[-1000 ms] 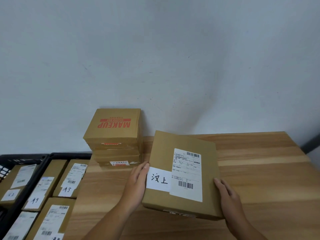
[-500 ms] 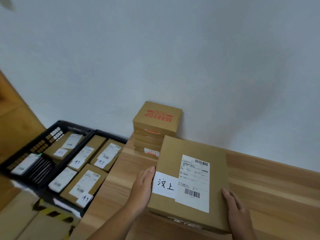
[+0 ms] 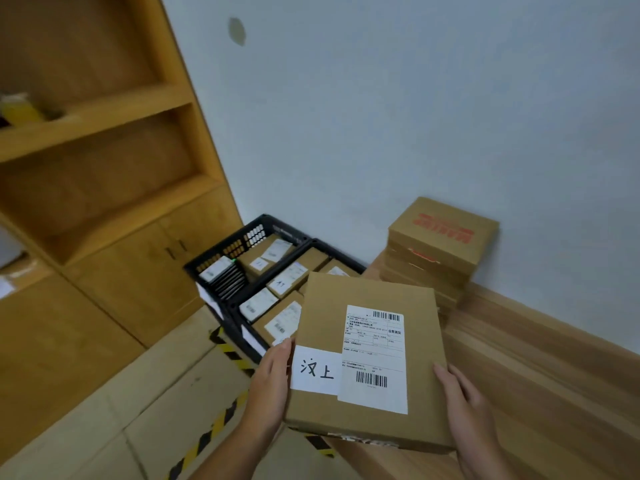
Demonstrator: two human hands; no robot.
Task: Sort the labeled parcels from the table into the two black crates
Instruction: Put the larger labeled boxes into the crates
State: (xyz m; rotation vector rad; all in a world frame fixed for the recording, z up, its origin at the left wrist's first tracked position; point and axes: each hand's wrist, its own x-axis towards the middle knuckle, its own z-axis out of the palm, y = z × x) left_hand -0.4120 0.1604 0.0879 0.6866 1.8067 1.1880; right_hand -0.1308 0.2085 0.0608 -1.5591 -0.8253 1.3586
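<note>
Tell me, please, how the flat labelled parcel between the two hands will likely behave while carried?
The parcel is probably stiff: its top looks flat, unsagging, with only the left hand and right hand pressing its sides. It seems light for that hold. Smooth cardboard may slip if pressure eases.

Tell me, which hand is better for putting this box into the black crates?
Left, probably. Both hands carry the parcel, but the left hand is on the edge facing the black crates, which sit to the left; the right hand is on the far edge.
</note>
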